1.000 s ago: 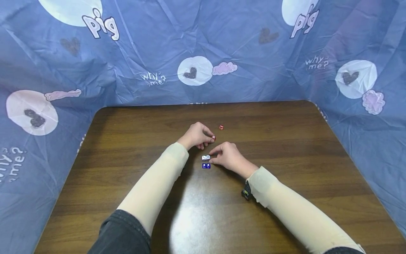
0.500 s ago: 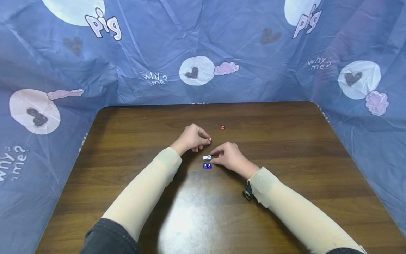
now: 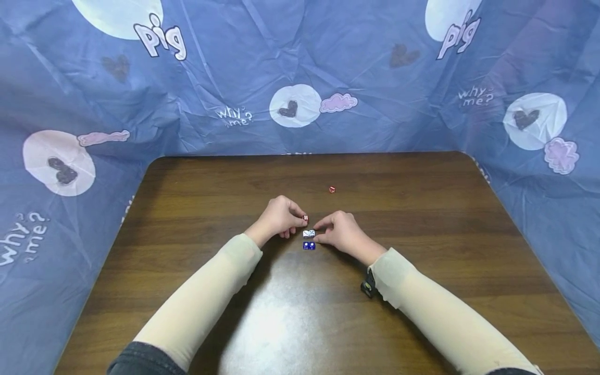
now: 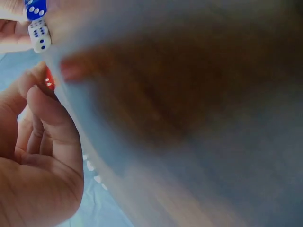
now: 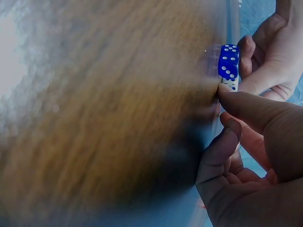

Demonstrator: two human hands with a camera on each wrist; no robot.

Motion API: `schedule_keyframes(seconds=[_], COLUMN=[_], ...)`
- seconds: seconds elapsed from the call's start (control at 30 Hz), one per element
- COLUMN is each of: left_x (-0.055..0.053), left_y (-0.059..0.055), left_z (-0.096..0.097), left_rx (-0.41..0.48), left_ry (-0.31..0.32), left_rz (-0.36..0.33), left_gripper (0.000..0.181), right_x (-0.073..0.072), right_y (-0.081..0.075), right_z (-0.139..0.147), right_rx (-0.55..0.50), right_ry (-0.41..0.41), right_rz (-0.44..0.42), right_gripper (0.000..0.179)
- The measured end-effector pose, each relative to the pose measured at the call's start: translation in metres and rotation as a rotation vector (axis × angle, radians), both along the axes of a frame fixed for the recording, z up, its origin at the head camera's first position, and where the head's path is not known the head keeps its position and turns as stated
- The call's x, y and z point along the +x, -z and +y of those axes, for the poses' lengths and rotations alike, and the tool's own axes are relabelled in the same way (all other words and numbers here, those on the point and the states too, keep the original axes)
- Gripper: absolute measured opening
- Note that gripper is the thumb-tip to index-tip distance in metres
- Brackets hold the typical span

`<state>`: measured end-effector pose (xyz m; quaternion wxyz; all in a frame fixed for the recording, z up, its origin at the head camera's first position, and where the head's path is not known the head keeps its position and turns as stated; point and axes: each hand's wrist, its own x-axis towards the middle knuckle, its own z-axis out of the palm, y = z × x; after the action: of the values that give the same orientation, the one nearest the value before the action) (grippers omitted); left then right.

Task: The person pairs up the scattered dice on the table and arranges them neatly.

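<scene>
Near the table's middle, my left hand pinches a red die between thumb and forefinger, just behind two white dice set side by side. In the left wrist view the red die shows past the fingertips. My right hand has its thumb and forefinger at the front and back of the right-hand white die. Two blue dice lie in a row in front of the white ones. The right wrist view shows the blue dice with the thumb partly hiding a white die.
Another red die lies farther back on the brown wooden table. A blue printed cloth hangs behind and along both sides of the table.
My left hand has drawn the red die back toward me and slightly left, close behind the white dice. My right hand stays at the white dice. The view has shifted slightly.
</scene>
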<state>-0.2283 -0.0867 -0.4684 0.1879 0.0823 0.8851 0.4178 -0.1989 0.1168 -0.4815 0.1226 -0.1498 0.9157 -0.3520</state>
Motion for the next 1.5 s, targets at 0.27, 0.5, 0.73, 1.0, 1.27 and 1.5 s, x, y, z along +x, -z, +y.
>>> schedule_keyframes(seconds=[0.27, 0.5, 0.73, 1.0, 1.27, 1.5], left_x=[0.004, 0.006, 0.008, 0.011, 0.014, 0.013], left_y=[0.004, 0.005, 0.002, 0.005, 0.005, 0.007], left_z=[0.002, 0.002, 0.001, 0.001, 0.000, 0.000], left_rx=[-0.031, -0.001, 0.031, 0.070, 0.087, 0.102], left_ry=[-0.006, -0.027, -0.044, -0.064, -0.069, -0.072], left_rz=[-0.021, -0.032, -0.048, -0.071, -0.082, -0.068], left_gripper=[0.009, 0.014, 0.015, 0.014, 0.014, 0.013], right_x=[0.001, 0.002, -0.004, -0.030, -0.070, -0.089], right_y=[-0.001, -0.003, -0.001, -0.003, -0.003, 0.000], right_z=[0.000, 0.000, 0.006, 0.029, 0.052, 0.057], right_rx=[-0.009, -0.014, -0.030, -0.122, -0.204, -0.158], right_ry=[-0.002, -0.004, -0.015, 0.117, 0.243, 0.234], right_rz=[0.010, 0.012, 0.017, 0.041, -0.008, -0.070], right_gripper=[0.023, 0.023, 0.022, 0.032, 0.039, 0.044])
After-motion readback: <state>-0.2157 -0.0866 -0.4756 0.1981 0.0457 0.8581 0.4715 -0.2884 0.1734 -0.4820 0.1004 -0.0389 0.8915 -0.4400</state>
